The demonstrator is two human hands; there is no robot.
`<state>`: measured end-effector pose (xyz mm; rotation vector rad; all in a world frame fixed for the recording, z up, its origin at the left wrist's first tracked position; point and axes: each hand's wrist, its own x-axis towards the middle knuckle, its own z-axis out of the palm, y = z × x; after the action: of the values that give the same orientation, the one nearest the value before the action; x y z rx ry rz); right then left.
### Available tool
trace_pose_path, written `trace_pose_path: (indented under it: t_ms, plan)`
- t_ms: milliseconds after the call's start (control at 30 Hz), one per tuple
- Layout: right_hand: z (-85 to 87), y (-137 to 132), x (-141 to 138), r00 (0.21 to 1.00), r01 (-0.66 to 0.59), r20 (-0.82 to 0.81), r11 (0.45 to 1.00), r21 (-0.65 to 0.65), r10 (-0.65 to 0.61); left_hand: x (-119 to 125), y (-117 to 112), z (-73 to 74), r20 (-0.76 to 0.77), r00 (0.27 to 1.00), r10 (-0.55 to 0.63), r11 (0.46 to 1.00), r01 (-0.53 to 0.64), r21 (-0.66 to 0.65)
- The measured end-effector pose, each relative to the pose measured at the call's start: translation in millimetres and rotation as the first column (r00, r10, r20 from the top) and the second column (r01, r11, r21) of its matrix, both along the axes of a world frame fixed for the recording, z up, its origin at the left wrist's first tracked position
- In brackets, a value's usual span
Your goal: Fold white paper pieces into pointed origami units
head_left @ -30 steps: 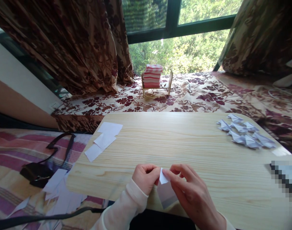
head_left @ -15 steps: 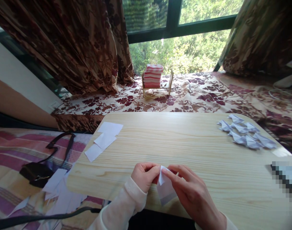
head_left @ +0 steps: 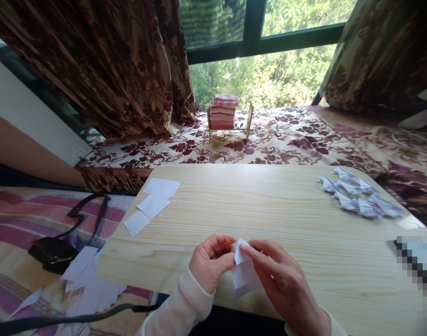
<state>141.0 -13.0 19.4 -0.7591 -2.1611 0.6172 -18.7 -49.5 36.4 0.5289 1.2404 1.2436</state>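
A small white sheet of paper point(head_left: 244, 275), its upper corner folded over, is held up between both hands above the table's near edge. My right hand point(head_left: 281, 275) grips it from the right, the index finger lying along the folded flap. At the paper's left edge, my left hand point(head_left: 213, 262) pinches with thumb and curled fingers. Several folded paper pieces point(head_left: 360, 191) with pointed ends lie grouped at the table's far right. Flat white paper slips point(head_left: 152, 205) overlap at the left side of the table.
The light wooden table point(head_left: 234, 200) has rounded corners. Loose papers point(head_left: 94, 284) and a black strapped bag point(head_left: 54, 252) lie on the striped bedding at left. A blurred-out device point(head_left: 418, 261) sits at the right edge. Behind, a small stand point(head_left: 248, 123) holds striped pink cloths point(head_left: 223, 112).
The left fingers have loosened slightly and shifted a little on the paper's edge. The folded flap looks shorter and wider, and the paper has turned slightly.
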Motion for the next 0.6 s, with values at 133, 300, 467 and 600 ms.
trace_pose_path:
  t_ms: [133,300,467,600]
  plan:
    - [-0.4,0,2,1.000,0.015,-0.012,1.000,-0.008,-0.015,2,0,5.2,-0.006,0.999,0.039,0.999,-0.039,0.006]
    - [0.4,2,3,0.999,0.043,-0.022,0.999,0.022,-0.042,4,-1,14.5,-0.068,0.997,0.028,1.000,-0.027,0.005]
    - [0.8,2,3,0.999,0.039,-0.012,0.998,0.055,-0.039,5,-2,14.7,-0.051,0.998,0.028,0.999,-0.029,-0.013]
    - [2.9,1,3,0.999,0.040,-0.012,0.996,0.083,-0.040,7,-2,13.2,-0.137,0.990,0.024,0.999,-0.019,0.034]
